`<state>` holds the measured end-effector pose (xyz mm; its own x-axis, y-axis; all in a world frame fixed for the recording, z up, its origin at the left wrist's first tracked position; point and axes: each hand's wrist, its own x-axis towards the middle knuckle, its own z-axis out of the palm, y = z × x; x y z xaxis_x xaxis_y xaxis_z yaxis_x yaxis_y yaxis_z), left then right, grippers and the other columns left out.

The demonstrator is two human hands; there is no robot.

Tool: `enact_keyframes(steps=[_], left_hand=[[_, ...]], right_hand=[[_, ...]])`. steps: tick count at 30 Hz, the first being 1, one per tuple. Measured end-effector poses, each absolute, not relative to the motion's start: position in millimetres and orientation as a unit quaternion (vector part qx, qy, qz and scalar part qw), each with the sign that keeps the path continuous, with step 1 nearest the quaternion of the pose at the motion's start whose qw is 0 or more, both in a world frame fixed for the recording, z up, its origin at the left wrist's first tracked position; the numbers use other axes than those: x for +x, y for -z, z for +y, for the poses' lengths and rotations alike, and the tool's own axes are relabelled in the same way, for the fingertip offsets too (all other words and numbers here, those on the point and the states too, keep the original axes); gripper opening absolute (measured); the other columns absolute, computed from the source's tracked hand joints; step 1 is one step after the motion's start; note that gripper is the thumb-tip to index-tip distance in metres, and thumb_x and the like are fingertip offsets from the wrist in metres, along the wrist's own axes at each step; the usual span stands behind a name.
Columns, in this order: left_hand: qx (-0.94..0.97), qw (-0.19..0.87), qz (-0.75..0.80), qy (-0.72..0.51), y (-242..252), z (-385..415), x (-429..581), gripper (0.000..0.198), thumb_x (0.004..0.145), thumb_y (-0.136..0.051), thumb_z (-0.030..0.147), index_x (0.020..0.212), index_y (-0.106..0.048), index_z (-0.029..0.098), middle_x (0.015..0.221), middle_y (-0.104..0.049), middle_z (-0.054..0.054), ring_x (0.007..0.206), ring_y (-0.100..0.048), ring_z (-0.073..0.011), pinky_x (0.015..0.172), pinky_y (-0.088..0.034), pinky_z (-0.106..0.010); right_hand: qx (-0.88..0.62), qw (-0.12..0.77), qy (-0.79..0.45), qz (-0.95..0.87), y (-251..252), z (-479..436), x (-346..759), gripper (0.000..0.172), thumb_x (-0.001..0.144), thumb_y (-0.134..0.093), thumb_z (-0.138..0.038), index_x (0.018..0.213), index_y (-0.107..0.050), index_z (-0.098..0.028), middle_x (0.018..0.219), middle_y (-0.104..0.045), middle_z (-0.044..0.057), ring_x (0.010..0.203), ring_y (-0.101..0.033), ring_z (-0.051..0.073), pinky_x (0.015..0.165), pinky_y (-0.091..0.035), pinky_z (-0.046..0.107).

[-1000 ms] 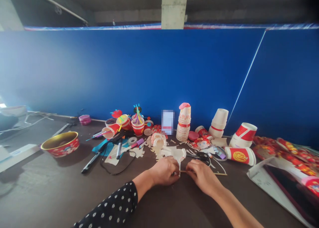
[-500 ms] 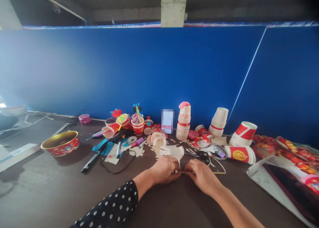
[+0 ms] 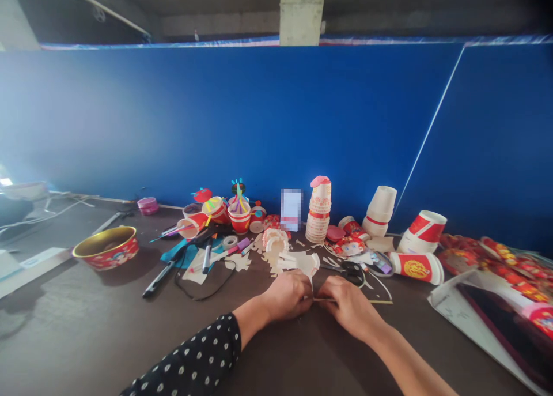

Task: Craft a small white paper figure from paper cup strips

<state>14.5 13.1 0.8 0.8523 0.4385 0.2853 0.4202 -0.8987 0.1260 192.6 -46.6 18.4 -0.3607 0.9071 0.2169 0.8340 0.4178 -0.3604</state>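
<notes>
A thin pale stick [image 3: 382,302] lies low over the table, passing under my right hand [image 3: 345,305]. My right hand is closed, with fingers pinching the stick. My left hand [image 3: 287,295] is curled shut at the stick's other end; its fingertips hide what it grips there. Just beyond both hands lies a cut white paper cup piece [image 3: 298,263] with strips, one strip reaching down between them. Black-handled scissors [image 3: 352,272] rest beyond my right hand.
Stacked paper cups [image 3: 318,217] stand at the back, with a tipped red cup [image 3: 415,268] to the right. Pens [image 3: 164,275], paper scraps and a black cord lie left. A gold-lined bowl [image 3: 106,249] sits farther left. At right, a dark phone [image 3: 505,332] lies in a white tray.
Both hands stay almost in place, drawn slightly closer over the stick. A small white bit at my left fingertips is now hidden. The view has shifted very slightly.
</notes>
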Motion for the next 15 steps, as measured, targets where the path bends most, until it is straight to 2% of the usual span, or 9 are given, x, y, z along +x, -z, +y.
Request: enact_keyframes(steps=[5,15], left_hand=[[0.943,0.066,0.285,-0.159,1,9,20,0.013,0.076,-0.052,0.011,0.074,-0.065,0.014,0.078,-0.065,-0.004,0.078,-0.057,-0.0167,0.076,-0.045,-0.024],[0.921,0.102,0.335,-0.173,9,10,23,0.013,0.073,-0.051,0.012,0.072,-0.064,0.014,0.079,-0.063,-0.006,0.078,-0.057,-0.0171,0.075,-0.045,-0.024]], right_hand=[[-0.54,0.197,-0.077,-0.815,-18,-48,183,0.016,0.081,-0.05,-0.017,0.077,-0.066,-0.02,0.085,-0.059,0.003,0.086,-0.053,0.017,0.074,-0.037,0.025],[-0.599,0.191,-0.067,-0.775,-7,-44,176,0.018,0.079,-0.048,-0.015,0.074,-0.064,-0.019,0.082,-0.058,0.003,0.082,-0.054,0.016,0.071,-0.037,0.023]])
